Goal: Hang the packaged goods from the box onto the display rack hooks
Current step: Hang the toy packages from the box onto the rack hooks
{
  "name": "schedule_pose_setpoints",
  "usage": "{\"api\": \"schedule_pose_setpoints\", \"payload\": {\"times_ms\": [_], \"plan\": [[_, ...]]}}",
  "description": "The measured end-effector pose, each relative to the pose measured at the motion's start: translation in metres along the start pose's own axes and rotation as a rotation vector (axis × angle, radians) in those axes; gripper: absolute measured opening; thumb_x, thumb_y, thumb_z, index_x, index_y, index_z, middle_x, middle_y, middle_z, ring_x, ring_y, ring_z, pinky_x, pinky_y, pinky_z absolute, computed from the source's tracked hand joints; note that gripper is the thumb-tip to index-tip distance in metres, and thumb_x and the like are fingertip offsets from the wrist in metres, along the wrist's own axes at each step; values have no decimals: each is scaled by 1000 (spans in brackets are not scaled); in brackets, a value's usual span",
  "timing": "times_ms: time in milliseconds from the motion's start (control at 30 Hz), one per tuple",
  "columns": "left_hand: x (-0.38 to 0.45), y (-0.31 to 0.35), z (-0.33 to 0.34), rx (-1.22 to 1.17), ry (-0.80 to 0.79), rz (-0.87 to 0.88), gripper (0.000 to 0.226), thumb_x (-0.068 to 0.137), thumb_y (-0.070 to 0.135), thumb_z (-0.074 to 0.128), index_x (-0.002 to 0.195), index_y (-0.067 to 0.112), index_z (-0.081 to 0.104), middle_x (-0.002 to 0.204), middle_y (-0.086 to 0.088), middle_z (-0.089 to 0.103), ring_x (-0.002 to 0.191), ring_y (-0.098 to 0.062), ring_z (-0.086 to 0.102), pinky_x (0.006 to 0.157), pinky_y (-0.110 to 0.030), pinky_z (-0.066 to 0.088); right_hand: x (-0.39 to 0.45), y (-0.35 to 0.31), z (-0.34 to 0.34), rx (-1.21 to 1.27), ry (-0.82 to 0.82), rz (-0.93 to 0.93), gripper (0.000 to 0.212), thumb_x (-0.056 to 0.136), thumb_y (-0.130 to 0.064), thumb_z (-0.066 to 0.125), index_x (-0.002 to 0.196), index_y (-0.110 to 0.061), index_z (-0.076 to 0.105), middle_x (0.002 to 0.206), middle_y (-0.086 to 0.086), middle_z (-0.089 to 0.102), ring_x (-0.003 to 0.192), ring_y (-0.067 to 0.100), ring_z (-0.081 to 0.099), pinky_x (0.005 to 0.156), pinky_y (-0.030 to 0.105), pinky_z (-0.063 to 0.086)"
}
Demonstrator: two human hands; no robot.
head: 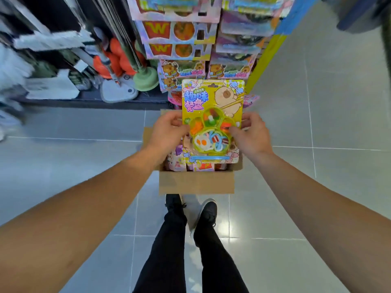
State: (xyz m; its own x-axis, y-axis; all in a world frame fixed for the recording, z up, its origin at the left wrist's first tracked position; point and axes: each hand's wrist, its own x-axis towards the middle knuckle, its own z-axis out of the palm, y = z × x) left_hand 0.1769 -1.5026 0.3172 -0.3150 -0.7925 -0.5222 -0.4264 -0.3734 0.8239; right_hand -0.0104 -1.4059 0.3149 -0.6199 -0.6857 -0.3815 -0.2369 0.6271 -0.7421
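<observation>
Person stands over a cardboard box (196, 183) on the tiled floor (317, 102), both arms out toward 12 o'clock. The yellow blister pack (212, 98) is held upright above the box, face to the camera, its top edge level w/ the lowest goods on the display rack (262, 60).

Left hand (167, 132) grips the pack's edge at 9 o'clock, fingers curled round it. Right hand (251, 134) grips at 3 o'clock, thumb over the front near the clear bubble, other fingers behind the card. Both clamped on the pack, neither slack.

More packs (177, 161) sit in the box below, approx at 6 o'clock from the held one. Hanging packs (182, 69) fill the rack at 12 o'clock, stacked close in two columns. Mops and a green plunger (146, 80) stand at 10 o'clock.

Risks from here, as a judgement:
- No rack hook can be made out; they're hidden behind hung stock. Aiming the pack's hang slot blind could miss the hook, or knock a neighbour off.
- The hang slot at the card's top isn't clear to see; if it's small, the card may bend or tear when pushed on.
- Grip is low on the card, so the top may flop back as it's lifted.
- Thumb pressure on the bubble could dent it.
- Box lies just in front of the shoes (207, 210); a step fwd risks a trip.
</observation>
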Motion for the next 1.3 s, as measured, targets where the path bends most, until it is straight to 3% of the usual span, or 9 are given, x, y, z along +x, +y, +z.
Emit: {"api": "schedule_pose_setpoints", "payload": {"times_ms": [100,233,367,500,633,700,1000,1167,1300], "plan": [[-32,55,-13,12,0,87,18,85,7,70,99,18,65,85,-1,66,66,-9,66,59,-29,58,-23,-46,-39,33,33,-75,32,81,-32,77,103,-24,56,83,-15,57,74,-1,54,54,7,38],[-68,121,-32,40,6,203,28,84,14,72,111,11,65,87,-5,69,73,-23,68,69,-49,58,-52,-107,-83,100,58,-153,30,84,-25,75,103,-22,52,79,-15,53,69,-1,53,47,4,36],[-97,181,-49,85,41,348,22,84,12,71,105,13,68,77,5,66,64,-5,62,68,-36,56,-77,-158,-119,162,93,-236,30,86,-18,74,106,-16,53,80,-13,52,61,-6,53,45,5,37],[-115,228,-66,85,37,420,20,83,12,71,100,18,66,76,4,63,71,-18,64,72,-44,57,-97,-199,-145,146,173,-308,26,86,-21,72,105,-18,54,82,-15,54,69,-3,53,49,5,37],[-132,270,-80,121,49,547,20,86,12,68,106,15,63,79,4,57,68,-11,60,64,-24,55,-112,-237,-165,133,233,-384,29,85,-31,73,104,-20,53,84,-15,55,73,1,54,53,10,37],[-136,287,-86,139,69,588,20,86,15,68,105,19,63,83,4,58,75,-14,63,73,-29,57,-113,-251,-172,136,264,-413,30,86,-30,73,106,-20,54,85,-14,55,76,3,56,58,13,39],[-142,361,-88,165,126,702,23,86,17,69,108,15,66,78,6,60,70,-12,61,69,-37,53,-96,-305,-215,115,354,-505,42,89,-30,69,123,-12,53,89,-9,53,88,15,55,60,17,37],[-129,381,-65,190,178,700,20,87,20,69,106,16,64,81,3,59,74,-19,60,65,-39,49,-66,-308,-238,122,319,-540,27,88,-30,70,103,-22,50,85,-9,54,83,14,54,63,24,42],[-109,395,-37,197,223,651,27,89,20,68,113,15,58,86,-1,60,82,-23,65,71,-38,53,-32,-304,-260,107,279,-559,34,88,-28,70,111,-25,46,83,-12,56,81,9,57,65,28,41]]}}
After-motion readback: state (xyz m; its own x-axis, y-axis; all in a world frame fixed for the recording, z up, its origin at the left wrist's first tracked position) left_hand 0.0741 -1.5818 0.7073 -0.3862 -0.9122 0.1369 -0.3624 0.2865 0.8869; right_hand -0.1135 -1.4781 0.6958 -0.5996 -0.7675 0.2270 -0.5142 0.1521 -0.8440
